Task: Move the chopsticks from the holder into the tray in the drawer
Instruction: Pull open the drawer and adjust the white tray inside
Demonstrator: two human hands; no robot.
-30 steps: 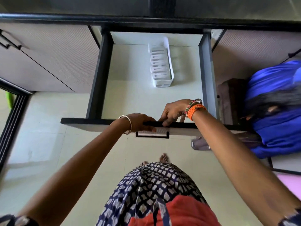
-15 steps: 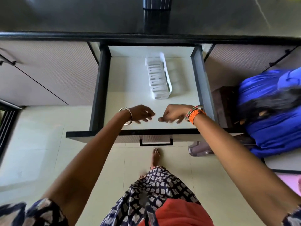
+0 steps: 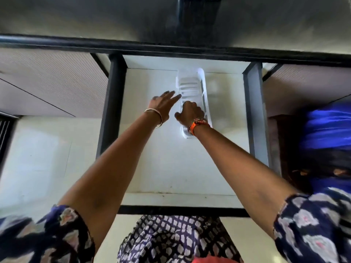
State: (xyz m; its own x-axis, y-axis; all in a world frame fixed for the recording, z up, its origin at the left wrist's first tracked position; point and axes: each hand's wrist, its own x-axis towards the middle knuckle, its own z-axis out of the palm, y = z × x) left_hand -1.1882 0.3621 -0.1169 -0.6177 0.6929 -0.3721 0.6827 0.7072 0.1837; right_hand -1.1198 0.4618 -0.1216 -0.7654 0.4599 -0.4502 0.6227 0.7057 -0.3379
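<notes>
Where both hands reach, tray (image 3: 201, 86) under curled right fingers (image 3: 187, 106), beside spread left fingers (image 3: 173, 96).

A dark countertop (image 3: 76, 19) with a black front edge runs across the top. Under it stand cabinet doors (image 3: 47, 82) with a fine ribbed, beige surface, at left and at right. The floor (image 3: 38, 158) is pale and glossy and reflects soft daylight. A blue cloth (image 3: 328, 126) lies at the right.
</notes>
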